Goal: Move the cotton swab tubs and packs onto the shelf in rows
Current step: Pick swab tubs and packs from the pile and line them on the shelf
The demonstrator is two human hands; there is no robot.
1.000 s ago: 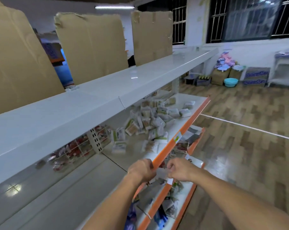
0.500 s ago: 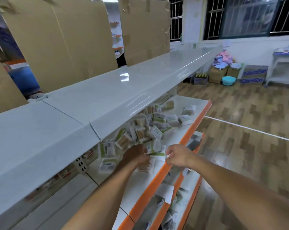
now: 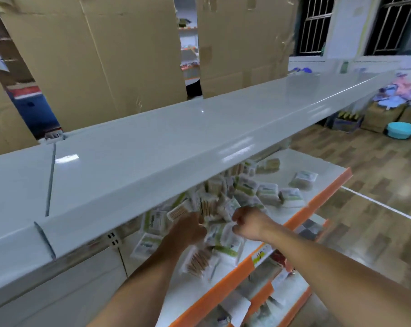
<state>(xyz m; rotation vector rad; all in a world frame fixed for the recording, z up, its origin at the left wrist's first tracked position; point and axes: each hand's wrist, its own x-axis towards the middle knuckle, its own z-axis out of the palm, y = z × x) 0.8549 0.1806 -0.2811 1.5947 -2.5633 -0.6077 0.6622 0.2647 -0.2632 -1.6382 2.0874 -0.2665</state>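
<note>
A loose pile of cotton swab packs lies on the white middle shelf, whose orange front edge runs diagonally. Both my hands are in the near end of the pile. My left hand reaches under the top shelf, and its fingers are buried among blurred packs. My right hand has its fingers curled and pinches a green-and-white pack. A pack of wooden-stick swabs lies just in front of my left wrist. One pack sits apart at the far right.
A bare white top shelf overhangs the pile, with cardboard sheets standing behind it. Lower orange-edged shelves hold other goods. Boxes and a blue basin sit on the wooden floor at the far right.
Both hands rose from the lower shelf edge to the middle shelf and moved forward into the swab pile. The view also shifted closer to the shelf.
</note>
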